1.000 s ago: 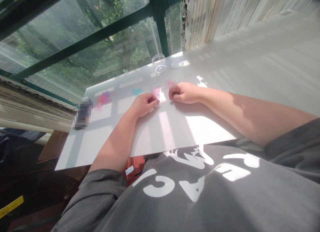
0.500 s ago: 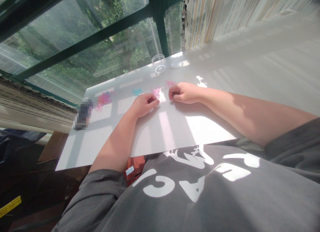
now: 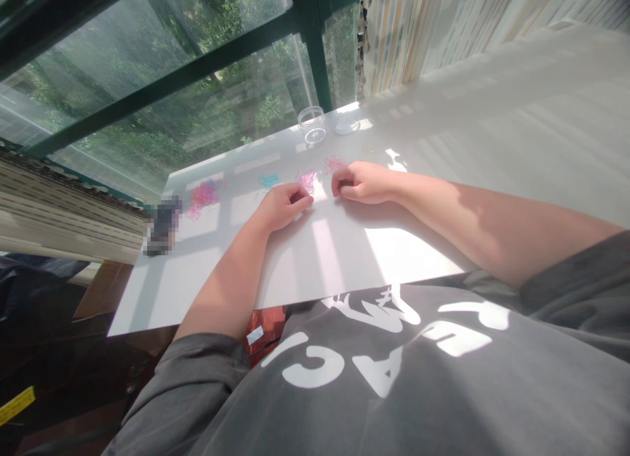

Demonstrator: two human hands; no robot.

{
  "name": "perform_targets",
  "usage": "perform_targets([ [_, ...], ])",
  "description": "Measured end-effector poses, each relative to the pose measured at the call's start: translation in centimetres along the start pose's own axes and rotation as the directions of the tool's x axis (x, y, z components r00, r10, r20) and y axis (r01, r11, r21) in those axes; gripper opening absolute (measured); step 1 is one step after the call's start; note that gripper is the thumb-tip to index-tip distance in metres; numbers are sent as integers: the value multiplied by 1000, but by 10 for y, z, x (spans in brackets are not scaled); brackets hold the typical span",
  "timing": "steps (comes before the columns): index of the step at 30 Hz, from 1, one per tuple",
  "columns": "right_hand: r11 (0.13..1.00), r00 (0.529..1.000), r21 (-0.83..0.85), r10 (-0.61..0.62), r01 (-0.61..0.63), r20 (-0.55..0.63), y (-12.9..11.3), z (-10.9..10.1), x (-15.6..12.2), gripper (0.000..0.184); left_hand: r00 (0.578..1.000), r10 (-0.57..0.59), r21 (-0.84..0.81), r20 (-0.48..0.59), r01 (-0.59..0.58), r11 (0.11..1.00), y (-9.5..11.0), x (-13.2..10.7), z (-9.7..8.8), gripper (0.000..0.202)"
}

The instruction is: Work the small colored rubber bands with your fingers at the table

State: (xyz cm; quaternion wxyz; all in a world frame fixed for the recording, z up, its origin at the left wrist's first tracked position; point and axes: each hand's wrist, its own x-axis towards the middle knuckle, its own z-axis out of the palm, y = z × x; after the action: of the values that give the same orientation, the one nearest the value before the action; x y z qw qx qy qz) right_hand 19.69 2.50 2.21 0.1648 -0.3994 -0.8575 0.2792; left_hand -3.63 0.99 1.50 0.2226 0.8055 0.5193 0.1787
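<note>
Two hands are on or just over the white table, L hand & R hand, both curled w/ thumbs near the fingers. Can't tell if either has a bit pinched; the tips are too small to see.

Clock center = gap b/w the hands. Near pink pile is at 10, just by L hand. Second pink pile is at 1, right beside R hand.

The thin bits look super light, soft & bendy, prob. a bit slippery and easy to tangle. Best to pinch 1 at the pile's edge w/ fingertips.

Blue pile is at 9, close behind L hand, so that hand's partly in the way. Mixed pile is at 9 too, farther off. Clear jar is at 12, lid at 1, past the pink piles.
</note>
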Motion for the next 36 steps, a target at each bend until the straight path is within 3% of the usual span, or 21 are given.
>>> perform_targets([
  [36,1000,1000,-20,-23,23,-4,1,0,0,27,1000,1,1,7,-1,1000,-1,0,0,25],
])
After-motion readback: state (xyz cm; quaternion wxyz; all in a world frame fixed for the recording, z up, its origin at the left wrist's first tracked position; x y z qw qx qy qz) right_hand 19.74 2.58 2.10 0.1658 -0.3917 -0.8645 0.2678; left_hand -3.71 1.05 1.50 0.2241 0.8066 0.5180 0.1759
